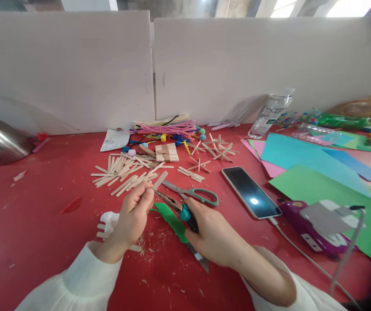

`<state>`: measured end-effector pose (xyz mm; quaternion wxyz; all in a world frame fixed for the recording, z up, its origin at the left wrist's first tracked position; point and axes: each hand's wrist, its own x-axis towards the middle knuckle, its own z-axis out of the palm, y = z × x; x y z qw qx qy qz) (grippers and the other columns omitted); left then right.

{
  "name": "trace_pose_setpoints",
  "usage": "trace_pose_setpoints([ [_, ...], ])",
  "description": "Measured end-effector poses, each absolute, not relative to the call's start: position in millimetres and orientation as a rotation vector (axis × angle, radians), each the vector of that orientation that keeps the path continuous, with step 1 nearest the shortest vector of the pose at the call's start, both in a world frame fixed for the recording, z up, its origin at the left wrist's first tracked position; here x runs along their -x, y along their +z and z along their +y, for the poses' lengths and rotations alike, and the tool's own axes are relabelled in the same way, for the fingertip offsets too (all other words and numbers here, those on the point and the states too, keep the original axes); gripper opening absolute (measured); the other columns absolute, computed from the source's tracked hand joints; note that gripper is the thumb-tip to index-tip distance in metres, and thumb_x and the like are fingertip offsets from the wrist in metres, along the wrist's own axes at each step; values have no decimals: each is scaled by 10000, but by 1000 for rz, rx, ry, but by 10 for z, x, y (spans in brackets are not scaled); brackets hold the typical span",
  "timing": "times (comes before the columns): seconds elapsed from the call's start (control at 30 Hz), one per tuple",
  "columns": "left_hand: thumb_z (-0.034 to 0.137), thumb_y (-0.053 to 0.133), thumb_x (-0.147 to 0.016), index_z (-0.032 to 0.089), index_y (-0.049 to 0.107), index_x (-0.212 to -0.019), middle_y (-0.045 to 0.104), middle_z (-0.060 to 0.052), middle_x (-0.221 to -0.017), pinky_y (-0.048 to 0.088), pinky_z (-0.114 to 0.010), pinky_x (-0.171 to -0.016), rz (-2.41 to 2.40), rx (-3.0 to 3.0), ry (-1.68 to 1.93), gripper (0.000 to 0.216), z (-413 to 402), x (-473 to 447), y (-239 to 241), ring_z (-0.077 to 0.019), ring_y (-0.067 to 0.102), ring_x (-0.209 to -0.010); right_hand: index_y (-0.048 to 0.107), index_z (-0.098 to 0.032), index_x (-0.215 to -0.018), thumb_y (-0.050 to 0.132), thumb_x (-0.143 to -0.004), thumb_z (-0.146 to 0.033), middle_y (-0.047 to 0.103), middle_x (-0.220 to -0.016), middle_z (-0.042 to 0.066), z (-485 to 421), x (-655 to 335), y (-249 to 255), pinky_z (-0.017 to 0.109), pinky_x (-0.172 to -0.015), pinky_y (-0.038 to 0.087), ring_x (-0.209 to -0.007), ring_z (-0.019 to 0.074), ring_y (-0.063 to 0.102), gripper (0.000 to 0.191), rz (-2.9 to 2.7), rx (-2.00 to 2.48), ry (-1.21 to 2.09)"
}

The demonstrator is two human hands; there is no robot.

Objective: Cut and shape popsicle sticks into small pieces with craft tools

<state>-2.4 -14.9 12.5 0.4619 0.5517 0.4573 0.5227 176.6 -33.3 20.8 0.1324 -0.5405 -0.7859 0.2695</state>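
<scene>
My left hand [137,211] pinches a wooden craft stick [160,179], whose rounded end points up and away. In my right hand [209,231] is a pair of needle-nose pliers [172,201] with dark and teal handles; its jaws meet the stick beside my left fingertips. Below the pliers lies a green-handled knife [172,222], its blade partly under my right hand. Scissors with grey-green handles [204,196] rest just beyond. Loose craft sticks [122,170] are heaped past my left hand, and wood splinters [149,244] litter the table between my wrists.
A phone [250,190] lies to the right, its cable running past a purple power strip [315,233]. Coloured paper [318,185] covers the right side. Stick stars [217,147], pipe cleaners [166,128] and a plastic bottle [271,114] stand near white panels [237,65]. A metal vessel [0,140] is far left.
</scene>
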Motion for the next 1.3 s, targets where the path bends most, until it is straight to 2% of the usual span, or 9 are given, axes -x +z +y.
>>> trace_pose_setpoints([
  [0.13,443,474,-852,196,450,-679,258,76,-531,231,-220,-432,1205,-1491,1312,303,-185,47,132,-85,233,-464,399,-207,-768,483,-639,-62,493,-711,-17,-336,-1756,248,238,-570,318,-611,134,442,212,-2188,1518,1020],
  [0.4,346,458,-862,195,526,-890,385,58,-572,290,-209,-440,1375,-1654,1317,167,-185,111,83,-101,349,-476,455,-192,-800,450,-635,-61,430,-682,-47,-307,-1810,146,202,-501,314,-583,93,389,211,-1954,1316,1465],
  [0.6,316,469,-852,201,537,-791,336,80,-494,226,-195,-380,1409,-1787,1282,147,-202,114,177,-86,293,-400,427,-196,-770,439,-622,-85,426,-666,-53,-322,-1805,156,201,-515,358,-576,86,391,186,-1809,1263,1720],
  [0.93,280,478,-857,189,580,-796,325,81,-480,245,-169,-362,1419,-1858,1305,149,-219,113,210,-74,315,-391,399,-207,-741,429,-603,-113,384,-621,-68,-337,-1783,194,213,-473,336,-533,86,369,170,-1760,1220,1777],
  [1.3,255,469,-855,175,579,-775,317,90,-470,261,-155,-356,1436,-1899,1352,158,-226,97,230,-68,309,-387,453,-199,-824,450,-658,-130,458,-717,-34,-367,-1820,105,243,-561,346,-630,110,409,180,-1835,1276,1673],
])
